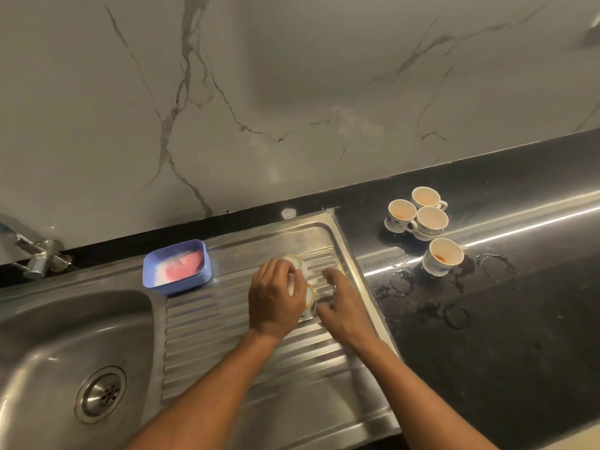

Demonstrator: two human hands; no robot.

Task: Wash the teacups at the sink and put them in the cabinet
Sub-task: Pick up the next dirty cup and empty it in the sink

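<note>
Two white teacups stand on the ribbed steel drainboard, mostly hidden under my hands. My left hand lies over the far teacup, with its fingers curled round the cup. The near teacup shows only a yellowish rim between my hands. My right hand has its curled fingertips at that cup's right side; whether they hold it is hidden. Several more used teacups stand on the black counter to the right, three in a cluster and one apart, with tea stains inside.
The sink basin with its drain is at the lower left, and the tap is on the wall side. A blue tray holding a pink sponge sits behind the drainboard. Water puddles lie on the black counter.
</note>
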